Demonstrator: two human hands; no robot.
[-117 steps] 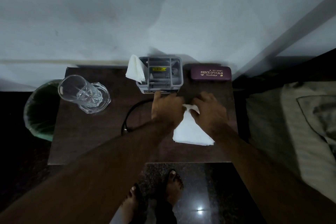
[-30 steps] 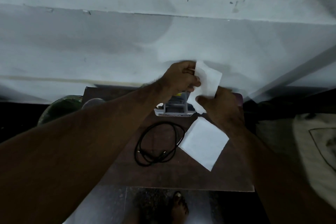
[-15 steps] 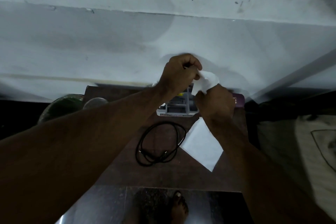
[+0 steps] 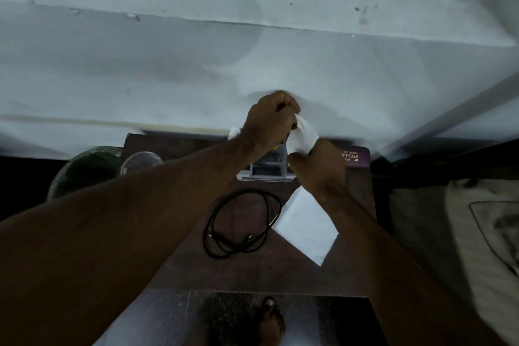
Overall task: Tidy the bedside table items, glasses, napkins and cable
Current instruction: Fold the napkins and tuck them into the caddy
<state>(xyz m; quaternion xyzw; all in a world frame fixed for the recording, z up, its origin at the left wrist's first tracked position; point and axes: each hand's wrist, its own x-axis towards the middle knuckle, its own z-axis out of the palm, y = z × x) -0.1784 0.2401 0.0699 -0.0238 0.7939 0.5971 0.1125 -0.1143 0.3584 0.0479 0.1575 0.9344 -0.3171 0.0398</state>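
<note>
Currently both hands are raised above the tabletop's (image 4: 252,275) far edge, over the organiser. Left hand (image 4: 269,118): grip closed, fingers curled into a fist, pinching the upper end of a crumpled white napkin (image 4: 302,136). Right hand (image 4: 317,168): grip closed on the lower end of the same napkin, thumb curled against it. The napkin is bunched between the two hands, off the surface.

Tabletop, dark brown wood. Flat white napkin (image 4: 306,226) lies toward the right edge, turned diagonally, partly under the right forearm. Black cable (image 4: 241,225) is loosely coiled at the centre, its right loop touching or just beside the flat napkin; cannot tell which. Grey organiser (image 4: 265,170) sits at the far edge, mostly blocked by the hands. Maroon glasses case (image 4: 356,156) with gold lettering rests at the far right corner, its left part hidden by the right hand. Clear glass (image 4: 140,161) stands near the far left corner, partly behind the left forearm. Green bin (image 4: 84,171) stands off the left edge. A white scrap (image 4: 233,132) shows behind the left wrist; unclear what.
</note>
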